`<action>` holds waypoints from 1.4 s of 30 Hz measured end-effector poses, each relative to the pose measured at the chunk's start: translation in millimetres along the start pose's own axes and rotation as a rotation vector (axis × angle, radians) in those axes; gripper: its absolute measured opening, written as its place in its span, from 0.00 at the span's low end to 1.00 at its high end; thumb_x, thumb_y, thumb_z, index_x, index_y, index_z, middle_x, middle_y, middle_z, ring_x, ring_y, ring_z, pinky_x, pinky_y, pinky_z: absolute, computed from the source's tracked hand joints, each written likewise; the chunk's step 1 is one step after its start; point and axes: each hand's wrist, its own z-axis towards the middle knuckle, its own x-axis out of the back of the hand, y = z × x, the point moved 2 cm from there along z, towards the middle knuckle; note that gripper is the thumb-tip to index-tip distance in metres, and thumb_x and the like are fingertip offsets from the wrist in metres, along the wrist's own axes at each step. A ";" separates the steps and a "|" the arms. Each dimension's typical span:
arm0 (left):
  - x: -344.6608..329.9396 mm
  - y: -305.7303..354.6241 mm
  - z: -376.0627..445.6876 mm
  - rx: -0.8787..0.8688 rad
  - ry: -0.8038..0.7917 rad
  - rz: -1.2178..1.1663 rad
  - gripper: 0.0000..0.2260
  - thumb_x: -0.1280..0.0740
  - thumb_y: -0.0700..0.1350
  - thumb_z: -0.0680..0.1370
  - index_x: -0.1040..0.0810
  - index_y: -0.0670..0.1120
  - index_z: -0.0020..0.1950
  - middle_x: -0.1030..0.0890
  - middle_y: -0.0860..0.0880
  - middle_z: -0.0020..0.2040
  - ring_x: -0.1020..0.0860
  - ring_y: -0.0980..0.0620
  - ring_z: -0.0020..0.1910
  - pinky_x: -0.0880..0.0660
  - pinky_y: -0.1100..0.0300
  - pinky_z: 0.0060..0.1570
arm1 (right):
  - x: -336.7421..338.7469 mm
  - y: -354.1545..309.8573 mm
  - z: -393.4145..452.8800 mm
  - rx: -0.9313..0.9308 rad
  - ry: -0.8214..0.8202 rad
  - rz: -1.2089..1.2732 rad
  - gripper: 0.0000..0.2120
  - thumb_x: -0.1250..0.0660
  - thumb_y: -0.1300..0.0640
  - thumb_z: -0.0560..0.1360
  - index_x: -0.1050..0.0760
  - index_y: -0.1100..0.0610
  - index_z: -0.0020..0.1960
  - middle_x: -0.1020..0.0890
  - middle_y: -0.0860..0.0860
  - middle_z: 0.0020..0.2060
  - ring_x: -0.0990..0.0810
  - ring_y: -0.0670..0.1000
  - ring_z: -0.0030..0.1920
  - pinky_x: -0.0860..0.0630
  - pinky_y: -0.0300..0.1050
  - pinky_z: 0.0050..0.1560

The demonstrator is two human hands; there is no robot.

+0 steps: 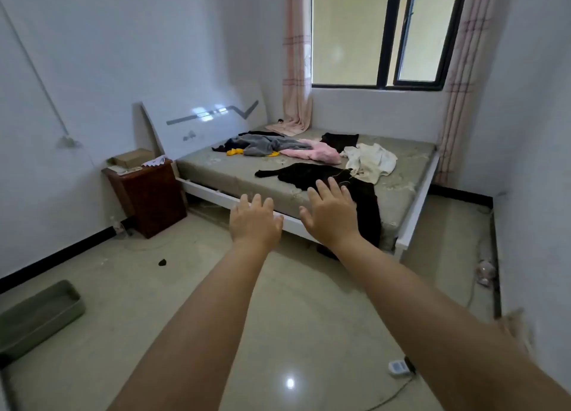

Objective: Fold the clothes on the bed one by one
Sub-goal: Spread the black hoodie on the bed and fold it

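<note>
While both hands, left (pixel 255 222) and right (pixel 332 212), reached out spread and empty, the black garment (pixel 312 174) lay nearest on the bed (pixel 216 171), hanging over its edge; soft, limp, probably best pinched at two corners.

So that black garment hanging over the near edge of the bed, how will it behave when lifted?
The black garment is probably floppy: it drapes over the bed edge. Likely light, since it lies thin and flat. It may slide off if tugged.
</note>
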 end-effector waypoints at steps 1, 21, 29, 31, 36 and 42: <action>-8.5 -8.1 14.3 0.003 -0.012 0.010 0.22 0.47 0.54 0.80 0.38 0.46 0.71 0.35 0.44 0.71 0.41 0.43 0.71 0.39 0.50 0.66 | -12.3 -2.9 14.0 -0.007 -0.012 -0.009 0.25 0.47 0.48 0.79 0.40 0.59 0.72 0.39 0.56 0.73 0.47 0.57 0.74 0.50 0.54 0.72; -224.8 -153.6 442.4 -0.064 -0.175 0.028 0.23 0.48 0.53 0.80 0.44 0.47 0.73 0.42 0.46 0.74 0.48 0.43 0.74 0.45 0.50 0.70 | -296.5 36.8 404.1 -0.166 -0.150 -0.016 0.24 0.47 0.47 0.79 0.36 0.60 0.70 0.37 0.55 0.72 0.44 0.54 0.73 0.49 0.51 0.71; -318.5 -174.2 639.6 -0.047 -0.280 -0.008 0.23 0.49 0.53 0.81 0.45 0.47 0.74 0.44 0.47 0.75 0.50 0.44 0.75 0.48 0.49 0.72 | -421.3 94.2 576.6 -0.254 -0.202 0.033 0.23 0.45 0.48 0.78 0.35 0.59 0.69 0.37 0.56 0.72 0.44 0.55 0.73 0.49 0.51 0.71; -344.6 -183.0 685.4 -0.059 -0.298 -0.024 0.23 0.48 0.53 0.81 0.45 0.47 0.74 0.43 0.47 0.75 0.50 0.44 0.75 0.47 0.49 0.71 | -451.6 106.8 615.2 -0.284 -0.223 0.034 0.23 0.44 0.49 0.78 0.34 0.60 0.69 0.36 0.57 0.71 0.43 0.55 0.73 0.47 0.51 0.70; -412.8 -208.0 807.8 -0.087 -0.334 -0.053 0.23 0.49 0.53 0.81 0.45 0.47 0.74 0.44 0.47 0.75 0.49 0.44 0.75 0.48 0.49 0.71 | -529.7 133.4 711.5 -0.371 -0.248 0.013 0.23 0.42 0.49 0.78 0.32 0.62 0.67 0.33 0.58 0.69 0.40 0.56 0.72 0.44 0.52 0.69; -507.5 -198.6 960.4 -0.270 -0.438 -0.121 0.24 0.48 0.53 0.81 0.47 0.47 0.75 0.45 0.47 0.76 0.50 0.44 0.74 0.48 0.50 0.71 | -621.5 163.6 808.9 -0.573 -0.268 0.023 0.23 0.42 0.48 0.78 0.32 0.61 0.67 0.32 0.58 0.69 0.40 0.56 0.72 0.43 0.51 0.69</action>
